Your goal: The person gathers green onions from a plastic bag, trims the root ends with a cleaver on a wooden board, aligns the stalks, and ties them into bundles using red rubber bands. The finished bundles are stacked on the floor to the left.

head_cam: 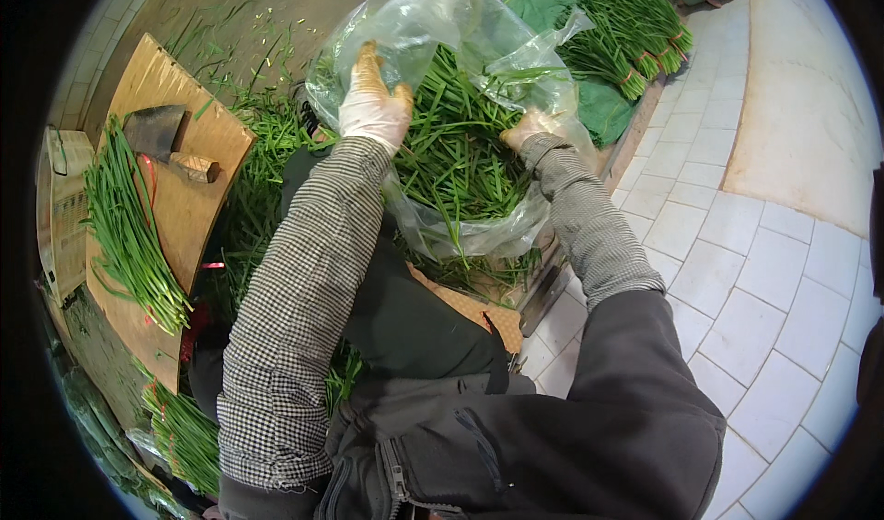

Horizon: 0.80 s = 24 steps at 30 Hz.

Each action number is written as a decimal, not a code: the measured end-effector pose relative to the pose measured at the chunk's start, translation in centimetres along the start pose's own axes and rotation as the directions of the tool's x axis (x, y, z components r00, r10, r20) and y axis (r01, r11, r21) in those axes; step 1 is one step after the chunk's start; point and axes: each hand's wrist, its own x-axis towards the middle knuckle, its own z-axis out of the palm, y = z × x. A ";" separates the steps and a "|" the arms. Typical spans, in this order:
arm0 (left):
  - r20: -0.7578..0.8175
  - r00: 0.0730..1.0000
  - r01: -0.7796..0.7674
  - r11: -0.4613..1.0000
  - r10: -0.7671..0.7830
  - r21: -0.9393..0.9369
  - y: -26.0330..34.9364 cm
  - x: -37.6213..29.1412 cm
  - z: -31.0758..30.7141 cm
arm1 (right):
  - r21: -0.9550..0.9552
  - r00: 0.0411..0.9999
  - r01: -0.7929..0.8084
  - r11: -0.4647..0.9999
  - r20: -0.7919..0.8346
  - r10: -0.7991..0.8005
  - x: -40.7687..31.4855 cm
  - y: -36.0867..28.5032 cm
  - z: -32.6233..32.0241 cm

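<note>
A large clear plastic bag [469,243] stands before me, its mouth wide and loose green chive leaves [456,154] heaped inside. My left hand [375,102], in a thin stained glove, is at the bag's left side. Its fingers point up against the plastic and the thumb stands apart. At the right side, my right hand [528,127] has its fingers curled at the bag's gathered edge, close to the leaves. The sleeve and the plastic partly hide that hand.
At left, a wooden board [207,116] bears a cleaver [157,133] and a chive bundle [131,223]. Loose leaves [276,130] litter the floor beside it. Tied bundles [628,29] rest on a green sack [604,112] at upper right. White tiles [746,299] lie along the right.
</note>
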 end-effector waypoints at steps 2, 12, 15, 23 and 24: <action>0.046 0.999 0.033 0.990 -0.027 -0.137 0.8 -1.3 0.9 | 0.164 0.991 -0.104 0.981 0.106 0.087 -0.6 0.3 -2.1; 0.825 0.449 0.891 0.097 -0.343 -0.444 2.1 -5.9 11.1 | 0.176 0.984 0.165 0.970 0.037 -0.174 -8.2 -3.3 -3.0; 0.720 0.438 0.854 0.001 -0.538 -0.520 0.2 -5.5 11.4 | 0.470 0.908 0.297 0.831 0.129 -0.398 -7.6 -2.4 -0.7; 0.714 0.517 0.821 0.038 -0.471 -0.569 -1.6 -5.1 12.4 | 0.410 0.989 0.149 0.900 -0.041 -0.145 -5.3 -0.1 1.9; 0.684 0.529 0.819 0.092 -0.503 -0.566 -1.6 -5.1 12.5 | 0.326 0.995 0.095 0.941 -0.021 -0.093 -5.3 -0.7 1.6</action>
